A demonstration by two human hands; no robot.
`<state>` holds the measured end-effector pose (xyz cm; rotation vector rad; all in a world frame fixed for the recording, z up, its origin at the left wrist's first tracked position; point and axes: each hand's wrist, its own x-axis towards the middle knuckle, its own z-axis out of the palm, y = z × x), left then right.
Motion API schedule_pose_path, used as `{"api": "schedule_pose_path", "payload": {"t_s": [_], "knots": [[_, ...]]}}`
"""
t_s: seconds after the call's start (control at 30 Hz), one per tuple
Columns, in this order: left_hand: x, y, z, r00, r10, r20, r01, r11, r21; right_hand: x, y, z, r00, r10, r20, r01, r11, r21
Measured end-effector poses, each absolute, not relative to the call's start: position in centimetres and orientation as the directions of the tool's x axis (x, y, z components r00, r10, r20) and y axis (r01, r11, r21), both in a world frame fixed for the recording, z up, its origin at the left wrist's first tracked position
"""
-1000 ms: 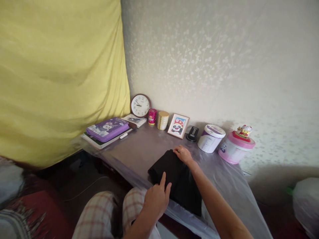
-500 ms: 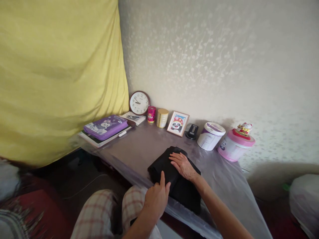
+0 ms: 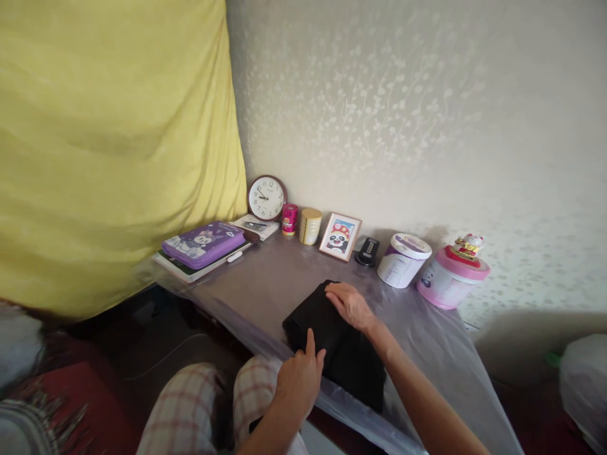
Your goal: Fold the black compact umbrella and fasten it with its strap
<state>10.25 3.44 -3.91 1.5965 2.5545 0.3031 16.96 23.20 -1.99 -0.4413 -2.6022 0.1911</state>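
A folded black cloth [image 3: 315, 316] lies at the table's front edge, its lower right part spread toward me. On its near side is my left hand [image 3: 300, 379], index finger stretched out and pressed on the fabric, thumb apart; the other fingers are tucked out of sight. My right hand [image 3: 349, 304] is at the far right edge of the cloth, fingers together and bent over that edge, seemingly gripping it. The fingertips there are partly hidden.
Along the wall stand a clock [image 3: 267, 198], a pink can [image 3: 289, 220], a yellow-lidded can [image 3: 310, 227], a panda picture frame [image 3: 340, 236], a black device [image 3: 368, 251], a white tub [image 3: 404, 260] and a pink tub [image 3: 448, 281] with a cat figurine. A purple case [image 3: 205, 244] lies left.
My right hand has gone from lying flat on the cloth to bending its fingers over the far edge; the small flap there no longer shows. My left hand stays in place.
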Motion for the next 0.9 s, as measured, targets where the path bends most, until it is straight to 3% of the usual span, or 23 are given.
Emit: {"api": "schedule_pose_path", "payload": {"t_s": [0.07, 0.13, 0.27, 0.4, 0.6, 0.63, 0.7, 0.77, 0.9], "knots": [[10.2, 3.4, -4.0, -0.442, 0.897, 0.010, 0.875, 0.429, 0.225, 17.0, 21.6, -2.4, -0.913, 0.215, 0.346, 0.155, 0.969, -0.194], [10.2, 3.4, -4.1, -0.440, 0.898, 0.018, 0.878, 0.426, 0.218, 16.8, 21.2, -2.9, -0.944, 0.193, 0.268, 0.151, 0.974, -0.170], [10.2, 3.4, -4.2, -0.433, 0.901, 0.034, 0.888, 0.420, 0.189, 15.8, 23.7, -3.2, -0.903, 0.388, 0.185, 0.367, 0.920, -0.139], [10.1, 3.5, -4.3, -0.435, 0.900, 0.031, 0.889, 0.424, 0.172, 16.0, 26.9, -2.3, -0.751, 0.627, 0.206, 0.588, 0.778, -0.223], [10.0, 3.4, -4.7, -0.427, 0.903, 0.040, 0.890, 0.412, 0.195, 23.5, 28.1, -2.7, -0.516, 0.808, 0.284, 0.725, 0.588, -0.358], [10.0, 3.4, -4.7, -0.422, 0.906, 0.040, 0.892, 0.407, 0.200, 25.3, 27.9, -3.1, -0.484, 0.831, 0.273, 0.730, 0.555, -0.398], [10.0, 3.3, -4.7, -0.414, 0.909, 0.044, 0.894, 0.397, 0.208, 28.5, 27.1, -4.0, -0.365, 0.913, 0.182, 0.645, 0.389, -0.658], [10.0, 3.3, -4.8, -0.414, 0.909, 0.052, 0.894, 0.395, 0.215, 30.8, 25.9, -4.7, -0.299, 0.954, 0.038, 0.510, 0.193, -0.838], [9.9, 3.3, -4.9, -0.416, 0.907, 0.062, 0.894, 0.395, 0.211, 32.0, 22.8, -4.7, -0.291, 0.939, -0.183, 0.341, -0.077, -0.937]]}}
